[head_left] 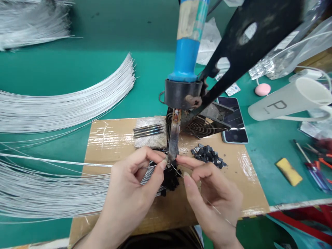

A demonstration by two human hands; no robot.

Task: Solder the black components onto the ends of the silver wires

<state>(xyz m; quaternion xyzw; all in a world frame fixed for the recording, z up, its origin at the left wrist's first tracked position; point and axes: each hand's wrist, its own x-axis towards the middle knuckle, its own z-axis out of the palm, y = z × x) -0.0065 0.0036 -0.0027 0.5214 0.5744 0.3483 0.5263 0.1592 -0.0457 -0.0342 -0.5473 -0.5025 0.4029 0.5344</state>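
Right now I'm watching both hands working just under the tip of the soldering iron [185,58], apart from each other but near. The left hand [129,197] is closing thumb and forefinger at the tip's left side, and a white wire [64,161] is running into its grip from the left. The right hand [218,193] is pinching a thin silvery strand [214,208] at the tip's right, its forefinger reaching close to the metal. What exactly is sitting between the left fingertips I cannot tell.

I'm judging the wire light and springy, so its long tail is likely to be tugging at the grip; holding it close behind its end is looking steadiest. The strand is seeming soft and easy to bend — a short free length is suiting it best.

Below the iron, black pieces [171,180] are crowding the fingers, and more wires [52,197] are spreading leftward. A black bracket [233,45] is slanting up to the iron's right, with a second pile of dark pieces [209,155] lying low on that side. Room is opening nearer the wearer, over the cardboard [103,141] on the table [153,55] — upward, the hot-looking tip is leaving the fingers very little.
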